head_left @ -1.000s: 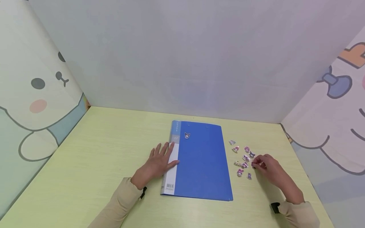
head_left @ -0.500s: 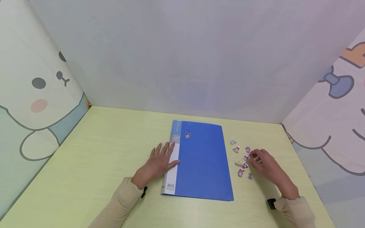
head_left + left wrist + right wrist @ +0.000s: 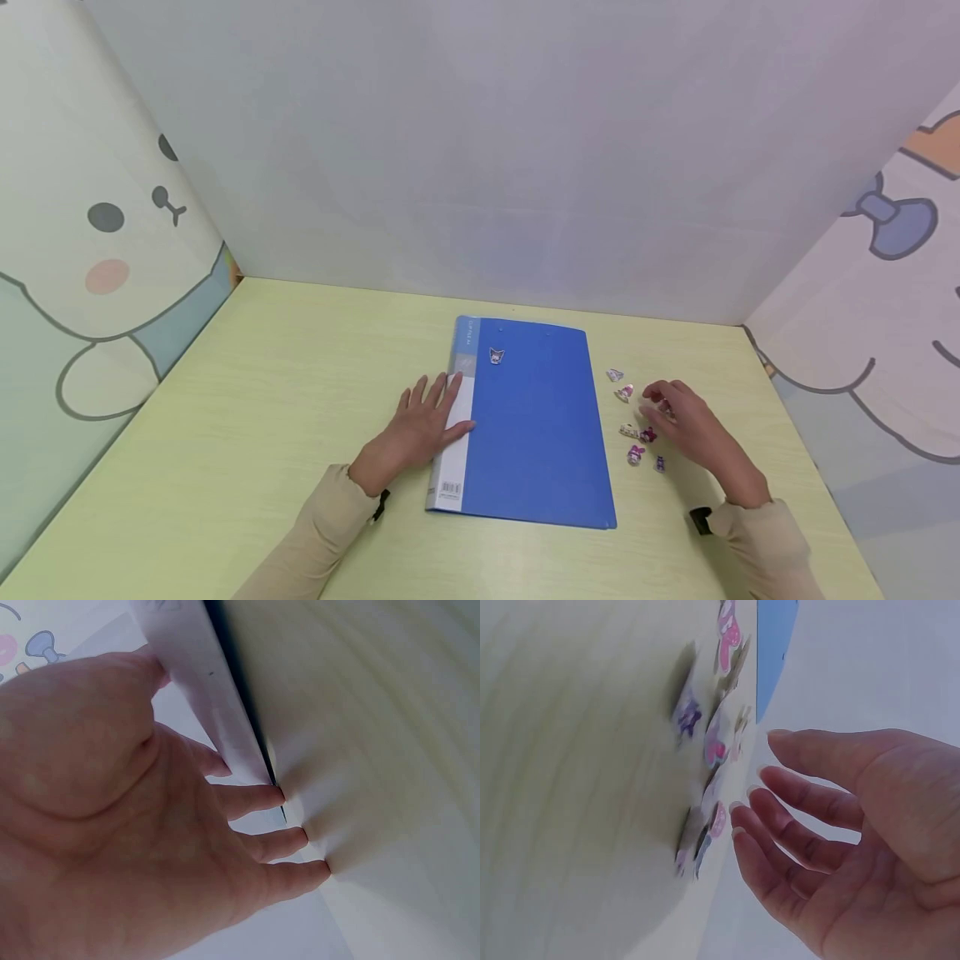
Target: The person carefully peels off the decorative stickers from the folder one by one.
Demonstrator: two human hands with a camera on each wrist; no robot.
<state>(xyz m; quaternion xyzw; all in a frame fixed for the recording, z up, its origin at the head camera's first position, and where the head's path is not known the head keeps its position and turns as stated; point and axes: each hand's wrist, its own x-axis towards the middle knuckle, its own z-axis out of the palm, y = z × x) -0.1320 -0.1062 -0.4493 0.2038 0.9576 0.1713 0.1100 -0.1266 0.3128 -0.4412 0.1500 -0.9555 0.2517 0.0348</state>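
Note:
A blue file folder [image 3: 536,425] lies shut on the table, its white and grey spine strip on the left. My left hand [image 3: 411,429] rests flat with spread fingers on that spine; in the left wrist view, the outer fingertips reach past the folder's edge to the tabletop. One small cartoon sticker [image 3: 497,356] is on the cover near the top left. Over the loose stickers at the right hovers my right hand [image 3: 686,425], fingers loosely bent. In the right wrist view its thumb and fingers stand apart with nothing between them, and it hides some stickers from the head view.
Several loose cartoon stickers are scattered right of the folder, among them a pink one [image 3: 636,454], a small purple one [image 3: 660,464] and a pale one [image 3: 615,375]. The pale yellow table [image 3: 315,358] is walled by a grey backdrop [image 3: 480,150] and printed side curtains.
My right hand has left the sticker it was touching at the right of the group and moved up and left over the others. The left hand stays on the spine.

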